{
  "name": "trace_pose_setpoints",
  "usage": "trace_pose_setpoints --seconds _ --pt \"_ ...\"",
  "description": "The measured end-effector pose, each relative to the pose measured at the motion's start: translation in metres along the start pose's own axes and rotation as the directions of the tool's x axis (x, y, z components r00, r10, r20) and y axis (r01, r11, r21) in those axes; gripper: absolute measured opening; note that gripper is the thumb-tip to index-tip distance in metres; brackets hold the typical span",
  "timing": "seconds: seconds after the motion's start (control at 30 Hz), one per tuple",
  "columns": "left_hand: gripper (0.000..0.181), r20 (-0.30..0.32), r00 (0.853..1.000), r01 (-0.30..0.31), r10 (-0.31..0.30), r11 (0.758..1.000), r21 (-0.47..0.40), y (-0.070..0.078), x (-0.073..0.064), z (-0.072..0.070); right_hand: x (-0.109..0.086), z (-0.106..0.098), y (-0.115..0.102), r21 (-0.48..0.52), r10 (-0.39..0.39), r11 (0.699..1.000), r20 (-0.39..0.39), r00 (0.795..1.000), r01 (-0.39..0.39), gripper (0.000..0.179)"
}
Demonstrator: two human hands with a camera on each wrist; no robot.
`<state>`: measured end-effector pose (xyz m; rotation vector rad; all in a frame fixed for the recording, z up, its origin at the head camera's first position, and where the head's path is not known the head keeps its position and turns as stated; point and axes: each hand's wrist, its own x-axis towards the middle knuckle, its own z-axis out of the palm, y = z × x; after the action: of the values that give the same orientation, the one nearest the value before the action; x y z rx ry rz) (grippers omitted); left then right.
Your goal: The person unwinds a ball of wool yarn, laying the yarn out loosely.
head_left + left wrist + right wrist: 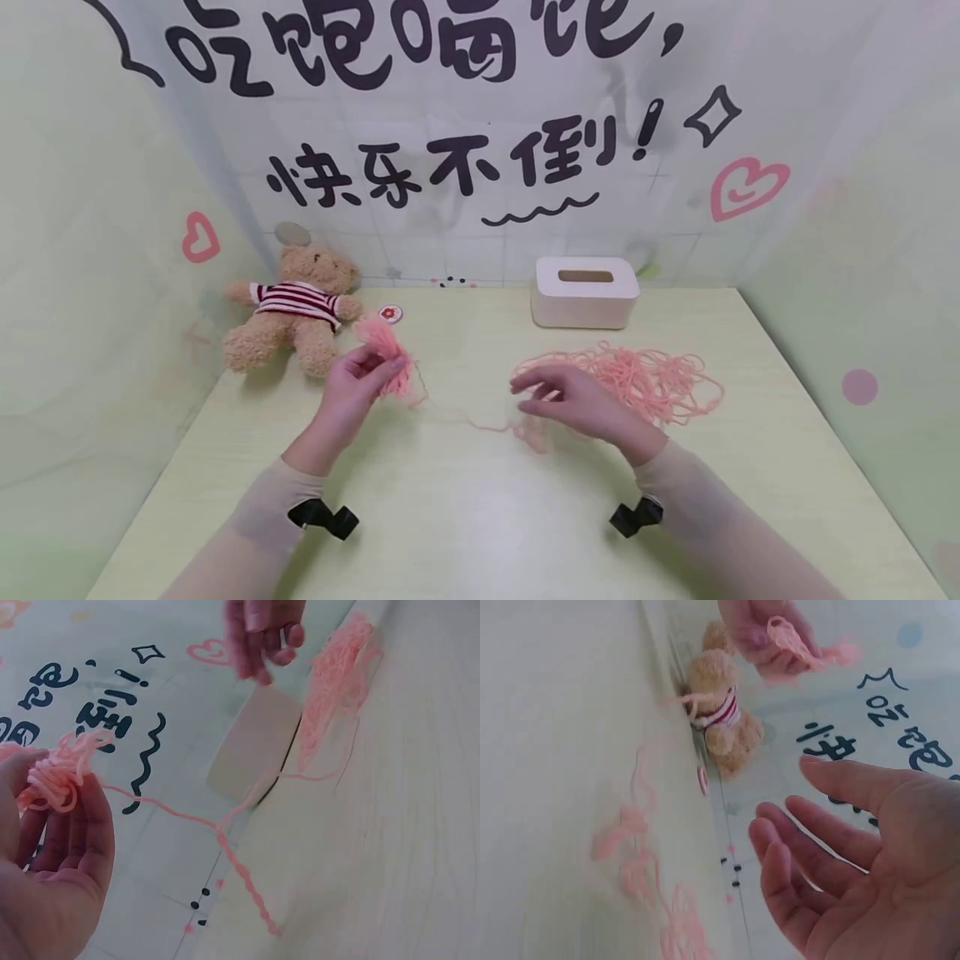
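My left hand (352, 385) pinches a gathered bundle of pink yarn (381, 337) above the left side of the table. In the left wrist view the bundle (58, 780) shows as looped strands between thumb and fingers. From it a thin strand (480, 425) trails to the right toward a loose, tangled heap of pink yarn (637, 375). My right hand (573, 400) hovers at the heap's left edge, fingers loosely bent. Its palm and fingers (840, 847) hold nothing in the right wrist view. A small clump of yarn (531, 435) lies below that hand.
A teddy bear (300, 308) in a striped shirt sits at the back left, beside a small round badge (390, 314). The white tissue box (585, 293) stands at the back, behind the yarn heap. Printed curtains (450, 225) enclose the table on three sides.
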<state>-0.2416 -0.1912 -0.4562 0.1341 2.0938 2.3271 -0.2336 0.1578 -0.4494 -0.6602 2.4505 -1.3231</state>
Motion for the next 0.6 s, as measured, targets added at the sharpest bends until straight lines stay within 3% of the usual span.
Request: trace_pose_setpoints --seconds 0.1,0.3,0.43,0.6 --pt "0.009 0.078 0.997 -0.007 0.004 0.999 0.037 -0.004 -0.002 0.013 0.019 0.021 -0.015 0.112 -0.083 0.99 0.013 0.996 0.081 0.04" --pt "0.007 0.17 0.985 -0.013 -0.007 0.993 0.118 -0.012 -0.004 0.027 0.048 0.05 -0.034 0.264 -0.082 0.962 0.023 0.996 0.073 0.044" --pt "0.007 0.183 0.983 -0.014 -0.011 0.991 0.131 -0.015 -0.005 0.027 0.057 0.055 -0.037 0.265 -0.047 0.963 -0.013 0.999 0.049 0.028" --pt "0.007 0.163 0.987 -0.026 0.001 0.988 0.153 -0.014 -0.004 0.021 0.058 0.047 -0.032 0.139 -0.027 0.99 -0.071 0.997 0.037 0.016"
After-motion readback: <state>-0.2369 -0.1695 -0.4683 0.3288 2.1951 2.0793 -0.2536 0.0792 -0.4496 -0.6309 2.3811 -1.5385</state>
